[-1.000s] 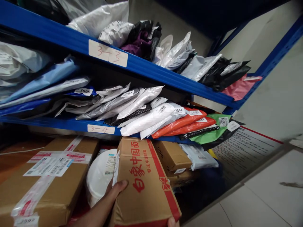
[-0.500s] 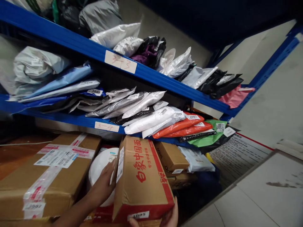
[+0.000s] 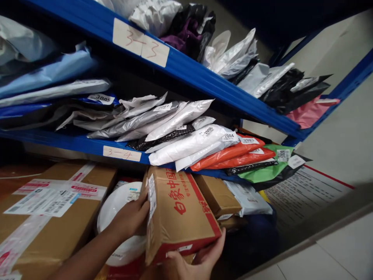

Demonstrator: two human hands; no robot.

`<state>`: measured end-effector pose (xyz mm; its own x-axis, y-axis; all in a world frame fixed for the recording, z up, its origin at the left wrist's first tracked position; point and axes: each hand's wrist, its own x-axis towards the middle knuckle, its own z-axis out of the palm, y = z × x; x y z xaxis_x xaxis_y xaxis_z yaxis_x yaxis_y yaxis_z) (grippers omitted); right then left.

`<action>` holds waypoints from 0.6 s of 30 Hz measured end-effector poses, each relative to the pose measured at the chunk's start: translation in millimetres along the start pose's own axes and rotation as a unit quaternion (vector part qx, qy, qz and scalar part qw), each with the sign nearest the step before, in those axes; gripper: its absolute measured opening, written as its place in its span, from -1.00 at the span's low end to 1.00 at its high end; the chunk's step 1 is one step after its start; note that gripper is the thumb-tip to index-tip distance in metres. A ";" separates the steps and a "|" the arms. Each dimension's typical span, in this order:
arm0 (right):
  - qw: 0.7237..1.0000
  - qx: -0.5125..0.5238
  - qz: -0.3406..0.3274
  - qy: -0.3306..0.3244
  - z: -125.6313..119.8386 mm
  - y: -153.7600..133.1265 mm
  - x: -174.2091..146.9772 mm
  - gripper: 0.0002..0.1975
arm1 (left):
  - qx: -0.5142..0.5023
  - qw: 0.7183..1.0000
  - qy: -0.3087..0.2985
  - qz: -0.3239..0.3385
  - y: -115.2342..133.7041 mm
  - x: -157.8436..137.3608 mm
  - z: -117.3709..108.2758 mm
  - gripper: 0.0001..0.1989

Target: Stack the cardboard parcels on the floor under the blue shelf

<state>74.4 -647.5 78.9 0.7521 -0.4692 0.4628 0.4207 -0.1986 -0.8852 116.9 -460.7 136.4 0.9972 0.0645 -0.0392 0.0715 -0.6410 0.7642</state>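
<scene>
Both my hands hold a brown cardboard box [image 3: 180, 212] with red tape and red Chinese print, lying under the lowest blue shelf. My left hand [image 3: 131, 217] presses flat on its left side, by a white label on that edge. My right hand [image 3: 198, 258] grips its near bottom corner from below. A round white parcel [image 3: 116, 206] sits directly left of the box, behind my left hand. A big taped brown carton [image 3: 49, 217] stands further left.
Blue shelf beams carry paper labels "3-3" [image 3: 141, 42] and "3-4" [image 3: 122, 153]. The shelves are packed with white, grey, black, orange and green mailer bags with number tags. Smaller brown boxes [image 3: 217, 196] and a white bag lie right of the held box. Pale tiled floor lies at right.
The box has slid deeper under the shelf and sits lower at its near end. My left hand moved up its left side; my right hand came further into view under the near corner.
</scene>
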 end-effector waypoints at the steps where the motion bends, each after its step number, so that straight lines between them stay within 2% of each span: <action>1: 1.000 0.004 -0.010 0.002 2.6 2.2 5.2 0.39 | 0.000 1.000 -0.006 -0.014 1.8 6.1 2.3 -0.39; 3: 0.999 0.017 -0.034 0.014 6.3 7.8 11.9 0.36 | 0.001 1.000 0.020 -0.017 2.3 12.7 7.8 -0.42; 5: 0.998 0.033 -0.044 0.019 7.1 11.9 13.8 0.36 | -0.036 0.995 0.091 0.027 -2.2 7.8 16.7 -0.43; 7: 0.999 0.031 -0.040 0.009 4.8 13.0 12.7 0.32 | -0.117 0.980 0.133 0.086 -11.2 -8.9 29.7 -0.42; 8: 0.999 0.025 -0.035 0.003 3.1 13.1 11.6 0.28 | -0.157 0.972 0.131 0.114 -16.3 -19.5 36.8 -0.38; 9: 0.999 0.020 -0.032 0.000 1.3 13.2 10.6 0.24 | -0.157 0.971 0.103 0.148 -21.0 -30.0 43.3 -0.28; 11: 0.999 0.024 -0.027 0.002 -0.5 14.7 8.8 0.19 | -0.083 0.972 0.070 0.208 -25.3 -45.3 51.1 0.07; 12: 0.999 0.034 -0.029 0.010 0.0 16.4 8.0 0.18 | -0.034 0.972 0.060 0.224 -23.8 -48.7 51.0 0.17; 13: 0.998 0.045 -0.036 0.022 1.7 18.4 7.0 0.18 | 0.007 0.971 0.055 0.231 -20.0 -48.8 48.1 0.21; 15: 0.995 0.061 -0.055 0.050 8.8 22.4 3.4 0.18 | 0.051 0.969 0.033 0.238 -8.2 -41.2 34.3 0.15; 18: 0.994 0.066 -0.048 0.076 26.3 25.4 -6.7 0.14 | 0.020 0.961 -0.023 0.277 5.3 -20.2 4.2 0.10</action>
<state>93.4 -626.8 54.6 0.6243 -0.5792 0.5242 0.5582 -0.1386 -0.8180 97.2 -468.6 138.6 0.8828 -0.3274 0.3368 -0.4696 -0.5964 0.6510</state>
